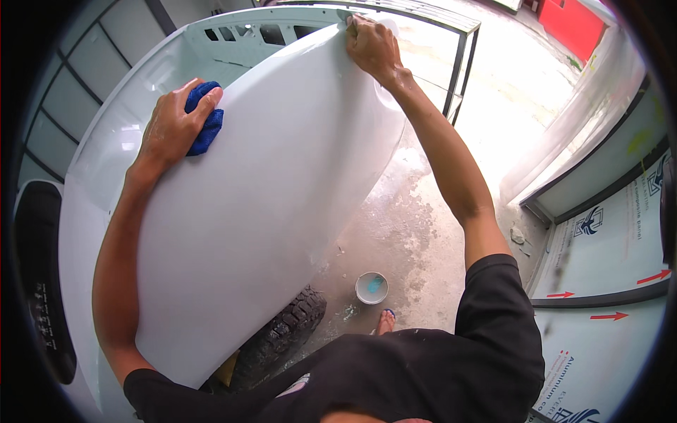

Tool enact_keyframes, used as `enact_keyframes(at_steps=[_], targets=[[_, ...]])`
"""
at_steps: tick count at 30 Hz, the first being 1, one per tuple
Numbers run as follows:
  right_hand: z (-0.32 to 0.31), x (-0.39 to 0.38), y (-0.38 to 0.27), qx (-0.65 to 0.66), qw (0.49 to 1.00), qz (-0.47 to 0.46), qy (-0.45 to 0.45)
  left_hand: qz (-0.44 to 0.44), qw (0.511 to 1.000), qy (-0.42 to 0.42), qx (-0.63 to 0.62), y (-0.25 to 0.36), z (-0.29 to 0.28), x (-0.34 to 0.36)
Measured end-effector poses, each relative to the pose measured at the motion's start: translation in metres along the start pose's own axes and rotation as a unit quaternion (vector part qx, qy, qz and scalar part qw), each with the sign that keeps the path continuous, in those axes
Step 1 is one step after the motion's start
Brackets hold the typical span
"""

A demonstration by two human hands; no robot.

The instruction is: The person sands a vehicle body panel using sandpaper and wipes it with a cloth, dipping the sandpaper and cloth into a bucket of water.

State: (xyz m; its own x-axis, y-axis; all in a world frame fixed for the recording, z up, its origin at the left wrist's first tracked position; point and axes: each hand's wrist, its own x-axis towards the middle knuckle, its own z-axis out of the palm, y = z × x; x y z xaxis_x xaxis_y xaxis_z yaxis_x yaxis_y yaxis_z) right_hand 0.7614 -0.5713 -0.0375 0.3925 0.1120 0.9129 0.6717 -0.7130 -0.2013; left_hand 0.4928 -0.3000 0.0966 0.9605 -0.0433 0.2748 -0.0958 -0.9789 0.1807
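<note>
A large white vehicle body panel (261,183) curves across the middle, with a truck-bed-like hollow on its left. My left hand (169,120) is closed round a crumpled blue cloth (205,120), resting on the panel's upper left edge. At the far end of the panel, my right hand (374,48) presses down near the corner with its fingers curled. A small greyish edge shows by those fingertips, but what they hold is too hidden to name. Both hands look wet.
Below the panel sits a knobbly black tyre (282,331). A white bucket (371,287) with something bluish inside stands on the wet concrete floor (402,218), near my foot. Beyond the panel is a dark metal frame (462,67); printed wall panels (599,240) line the right.
</note>
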Motion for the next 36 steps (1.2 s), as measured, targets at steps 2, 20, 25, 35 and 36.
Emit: enact_keyframes(at_steps=[2, 20, 25, 35, 36], targets=[[-0.012, 0.026, 0.013, 0.008, 0.935, 0.297, -0.195, -0.022, 1.000, 0.022, 0.001, 0.001, 0.003, -0.004], [-0.002, -0.055, -0.051, 0.183, 0.957, 0.221, 0.047, 0.015, 0.998, 0.020, -0.052, -0.006, 0.019, 0.004], [0.004, -0.075, -0.057, 0.151, 0.980, 0.115, 0.062, 0.023, 0.997, 0.068, -0.034, -0.003, 0.020, 0.003], [-0.022, -0.147, -0.150, 0.191, 0.974, 0.118, 0.039, 0.044, 0.995, 0.072, -0.050, -0.009, 0.023, 0.006], [-0.030, -0.164, -0.171, 0.196, 0.976, 0.098, -0.006, 0.037, 0.995, 0.084, -0.041, -0.009, 0.023, 0.006]])
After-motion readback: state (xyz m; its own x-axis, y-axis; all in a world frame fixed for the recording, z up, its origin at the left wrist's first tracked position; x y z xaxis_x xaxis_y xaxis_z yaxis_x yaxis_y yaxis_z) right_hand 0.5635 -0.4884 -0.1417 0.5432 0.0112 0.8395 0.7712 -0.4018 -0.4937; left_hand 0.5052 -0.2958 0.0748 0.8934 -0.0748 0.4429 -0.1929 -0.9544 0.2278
